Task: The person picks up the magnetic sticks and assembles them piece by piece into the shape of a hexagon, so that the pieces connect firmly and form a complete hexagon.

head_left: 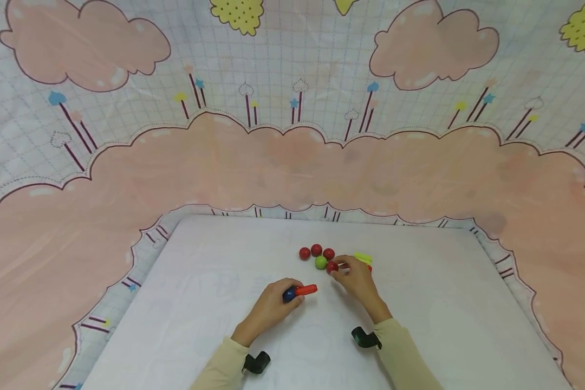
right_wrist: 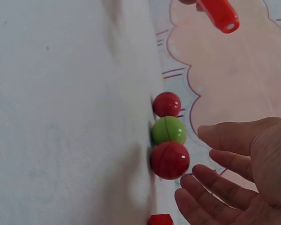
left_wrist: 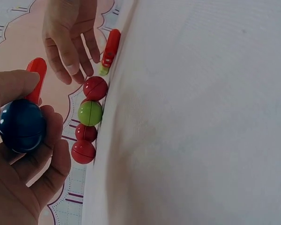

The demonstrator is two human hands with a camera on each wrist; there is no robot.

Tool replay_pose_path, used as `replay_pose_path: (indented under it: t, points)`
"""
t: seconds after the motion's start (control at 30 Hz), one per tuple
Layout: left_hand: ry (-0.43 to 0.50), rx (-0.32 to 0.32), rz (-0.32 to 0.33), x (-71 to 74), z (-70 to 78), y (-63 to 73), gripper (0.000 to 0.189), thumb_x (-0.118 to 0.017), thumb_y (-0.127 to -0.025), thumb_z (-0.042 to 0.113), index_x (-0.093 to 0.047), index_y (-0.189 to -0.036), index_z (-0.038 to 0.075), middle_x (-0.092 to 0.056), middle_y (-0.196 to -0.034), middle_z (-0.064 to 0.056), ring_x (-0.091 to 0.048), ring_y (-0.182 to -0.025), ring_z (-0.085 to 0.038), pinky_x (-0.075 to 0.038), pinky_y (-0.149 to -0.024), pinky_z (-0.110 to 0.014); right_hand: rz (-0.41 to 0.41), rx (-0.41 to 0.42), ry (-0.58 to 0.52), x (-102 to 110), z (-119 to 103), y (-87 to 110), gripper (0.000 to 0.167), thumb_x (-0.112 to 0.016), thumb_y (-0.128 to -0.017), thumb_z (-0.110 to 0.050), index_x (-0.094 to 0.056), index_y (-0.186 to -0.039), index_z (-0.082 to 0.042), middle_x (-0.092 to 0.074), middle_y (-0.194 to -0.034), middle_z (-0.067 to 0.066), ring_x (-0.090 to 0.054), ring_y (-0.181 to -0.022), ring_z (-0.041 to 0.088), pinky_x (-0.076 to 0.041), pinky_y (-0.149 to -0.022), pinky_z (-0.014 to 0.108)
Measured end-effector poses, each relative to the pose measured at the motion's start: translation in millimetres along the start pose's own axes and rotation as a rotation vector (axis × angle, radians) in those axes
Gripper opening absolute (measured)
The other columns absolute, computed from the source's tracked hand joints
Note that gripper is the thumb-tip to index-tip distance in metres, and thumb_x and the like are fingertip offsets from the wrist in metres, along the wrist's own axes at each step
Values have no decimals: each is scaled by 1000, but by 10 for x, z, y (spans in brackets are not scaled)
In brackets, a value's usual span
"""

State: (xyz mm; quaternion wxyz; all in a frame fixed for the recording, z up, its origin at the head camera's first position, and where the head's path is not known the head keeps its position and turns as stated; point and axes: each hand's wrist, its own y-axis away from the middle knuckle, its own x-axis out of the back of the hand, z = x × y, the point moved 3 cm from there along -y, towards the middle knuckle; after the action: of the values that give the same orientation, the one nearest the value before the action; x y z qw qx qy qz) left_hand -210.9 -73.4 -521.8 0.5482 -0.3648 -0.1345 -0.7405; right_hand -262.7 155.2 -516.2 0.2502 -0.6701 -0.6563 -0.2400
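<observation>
Thumb and fingers of my left hand (head_left: pixel 271 304) grip a blue ball (left_wrist: pixel 22 125), with a red rod (head_left: pixel 307 290) sticking out from it to the right. My right hand (head_left: pixel 358 279) reaches over the table with fingers apart. Its fingertips are right at the nearest red ball (right_wrist: pixel 170 161). In the right wrist view, that ball lies just beyond the spread fingers, not between them. A green ball (head_left: pixel 320 262) sits close beside it. Behind are three more red balls, the leftmost red ball (head_left: pixel 304 253) slightly apart in the head view.
Yellow rods (head_left: pixel 363 257) and a red rod piece (head_left: pixel 370 267) lie behind my right hand, partly hidden by it. Everything rests on a white table (head_left: pixel 200 260). A patterned cloth (head_left: pixel 292 168) hangs behind. Each wrist wears a black camera (head_left: pixel 257 363).
</observation>
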Motion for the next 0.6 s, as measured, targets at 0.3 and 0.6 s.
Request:
replay_pose_path:
  t: [0.3,0.6]
  points:
    - [2,5,26,45,-3,-20,25,-70,-91,25,-66,-114,18,-70,-109,2,-60,-95,-12,-52,-91,-38,11,-20,85,-61,24,-65,40,-78,-83,-16,-66,-120,-11,-66,-117,10,-60,-105,27,-56,-86,42]
    - [13,0,27,33,-15,-21,25,-70,-91,23,-66,-115,16,-70,-110,0,-63,-99,-13,-52,-92,-38,-1,11,208,-123,51,-120,35,-77,-83,-13,-70,-117,-10,-65,-115,11,-59,-99,25,-54,-89,42]
